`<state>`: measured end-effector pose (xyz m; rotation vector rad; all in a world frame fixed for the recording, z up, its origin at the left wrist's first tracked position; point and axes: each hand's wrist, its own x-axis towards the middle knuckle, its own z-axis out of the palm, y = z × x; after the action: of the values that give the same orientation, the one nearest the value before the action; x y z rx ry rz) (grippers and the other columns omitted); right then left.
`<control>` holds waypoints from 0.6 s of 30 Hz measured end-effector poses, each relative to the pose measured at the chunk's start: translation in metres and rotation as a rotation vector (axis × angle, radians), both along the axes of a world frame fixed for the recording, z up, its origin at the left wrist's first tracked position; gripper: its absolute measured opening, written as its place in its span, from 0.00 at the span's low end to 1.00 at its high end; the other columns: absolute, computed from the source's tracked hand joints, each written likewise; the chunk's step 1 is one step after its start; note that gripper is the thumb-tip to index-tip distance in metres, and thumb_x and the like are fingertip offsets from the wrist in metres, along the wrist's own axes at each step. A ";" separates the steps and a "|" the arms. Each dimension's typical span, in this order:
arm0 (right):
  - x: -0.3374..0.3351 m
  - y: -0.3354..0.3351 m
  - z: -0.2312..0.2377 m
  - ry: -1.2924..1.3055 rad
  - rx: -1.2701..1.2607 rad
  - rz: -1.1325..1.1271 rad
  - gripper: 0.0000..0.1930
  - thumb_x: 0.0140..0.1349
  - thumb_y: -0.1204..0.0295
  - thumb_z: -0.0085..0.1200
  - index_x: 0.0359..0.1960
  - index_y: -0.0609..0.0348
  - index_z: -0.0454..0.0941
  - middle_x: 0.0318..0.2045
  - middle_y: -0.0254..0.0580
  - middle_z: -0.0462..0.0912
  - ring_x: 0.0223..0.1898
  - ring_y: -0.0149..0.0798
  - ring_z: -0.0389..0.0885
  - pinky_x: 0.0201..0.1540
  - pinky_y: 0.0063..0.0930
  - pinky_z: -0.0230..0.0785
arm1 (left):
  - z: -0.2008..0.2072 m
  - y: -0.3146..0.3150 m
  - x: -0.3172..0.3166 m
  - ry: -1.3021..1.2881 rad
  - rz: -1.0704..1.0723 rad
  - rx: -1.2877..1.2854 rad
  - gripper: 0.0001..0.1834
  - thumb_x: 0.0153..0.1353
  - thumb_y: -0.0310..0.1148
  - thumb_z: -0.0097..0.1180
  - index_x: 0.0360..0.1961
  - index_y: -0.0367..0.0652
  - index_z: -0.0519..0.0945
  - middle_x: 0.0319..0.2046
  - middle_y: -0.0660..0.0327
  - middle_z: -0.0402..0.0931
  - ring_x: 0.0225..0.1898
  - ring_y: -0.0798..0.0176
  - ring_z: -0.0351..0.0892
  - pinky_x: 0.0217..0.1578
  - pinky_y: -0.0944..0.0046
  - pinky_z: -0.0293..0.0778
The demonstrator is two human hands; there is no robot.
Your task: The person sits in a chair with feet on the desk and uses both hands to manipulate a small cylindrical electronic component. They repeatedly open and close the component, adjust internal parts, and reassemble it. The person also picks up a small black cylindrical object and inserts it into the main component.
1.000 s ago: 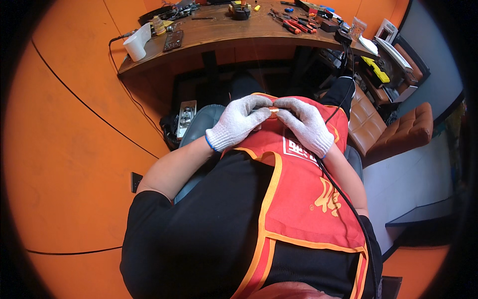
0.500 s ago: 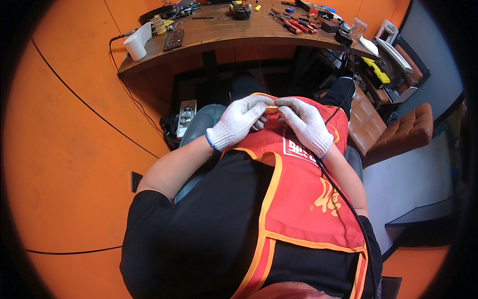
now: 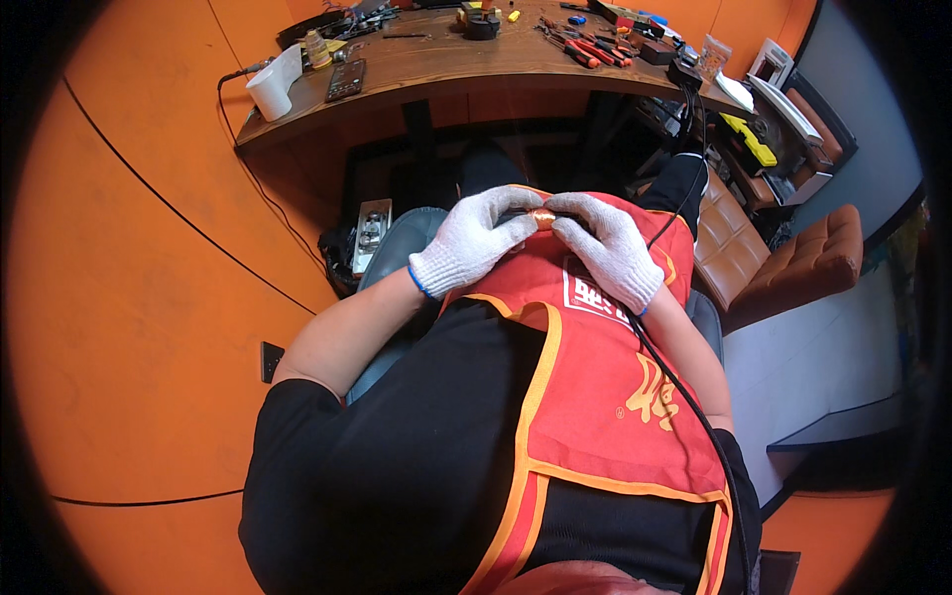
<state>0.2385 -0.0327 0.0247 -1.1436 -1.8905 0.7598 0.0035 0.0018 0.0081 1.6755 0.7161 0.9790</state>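
At mid-grip, just one coppery piece [image 3: 542, 219], left hand [image 3: 479, 241] and right hand [image 3: 613, 246] both pinching it, one red apron [image 3: 605, 416] beneath.

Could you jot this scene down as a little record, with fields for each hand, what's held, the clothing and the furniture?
Left hand: white-gloved left hand, fingertips at one end of the held piece
Right hand: white-gloved right hand, fingertips at the other end
Held: small shiny copper-coloured piece; exact kind unclear
Clothing: red apron with orange edging, over a black top
Table: brown table ahead, red-handled tools on it
Chair: brown padded chair, right
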 end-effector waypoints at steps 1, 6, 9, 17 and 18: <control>0.000 0.000 0.000 0.013 -0.001 0.005 0.16 0.78 0.69 0.59 0.62 0.62 0.82 0.50 0.48 0.90 0.49 0.39 0.90 0.52 0.29 0.81 | 0.001 -0.001 0.000 0.024 -0.009 -0.054 0.20 0.79 0.37 0.61 0.64 0.35 0.81 0.49 0.60 0.86 0.38 0.73 0.82 0.44 0.70 0.81; 0.000 0.000 -0.001 0.018 -0.004 0.012 0.16 0.79 0.67 0.57 0.61 0.62 0.82 0.50 0.48 0.90 0.49 0.38 0.90 0.52 0.29 0.81 | 0.004 -0.004 -0.001 0.060 0.001 -0.207 0.19 0.81 0.35 0.59 0.64 0.33 0.81 0.45 0.63 0.85 0.37 0.76 0.79 0.43 0.72 0.78; 0.001 0.001 -0.001 0.057 -0.115 0.004 0.16 0.80 0.67 0.56 0.62 0.62 0.82 0.50 0.47 0.90 0.50 0.38 0.90 0.53 0.29 0.82 | 0.002 -0.005 0.002 -0.040 -0.008 -0.102 0.18 0.81 0.35 0.58 0.63 0.33 0.82 0.43 0.64 0.85 0.36 0.77 0.78 0.41 0.72 0.78; 0.001 -0.001 0.001 0.019 0.080 0.039 0.17 0.80 0.67 0.57 0.63 0.63 0.81 0.51 0.47 0.90 0.51 0.37 0.89 0.55 0.28 0.81 | -0.002 -0.001 -0.003 0.020 -0.007 -0.171 0.18 0.81 0.34 0.58 0.65 0.34 0.81 0.49 0.61 0.86 0.40 0.74 0.81 0.46 0.71 0.80; 0.001 -0.001 0.001 0.030 0.057 0.035 0.17 0.80 0.67 0.57 0.63 0.63 0.82 0.51 0.48 0.90 0.51 0.38 0.89 0.55 0.29 0.81 | -0.003 -0.001 -0.003 0.003 0.001 -0.183 0.18 0.81 0.33 0.58 0.64 0.34 0.81 0.48 0.61 0.86 0.41 0.74 0.81 0.47 0.71 0.79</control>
<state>0.2391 -0.0336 0.0259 -1.0606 -1.8992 0.7339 0.0010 0.0009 0.0053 1.5175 0.7845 0.8837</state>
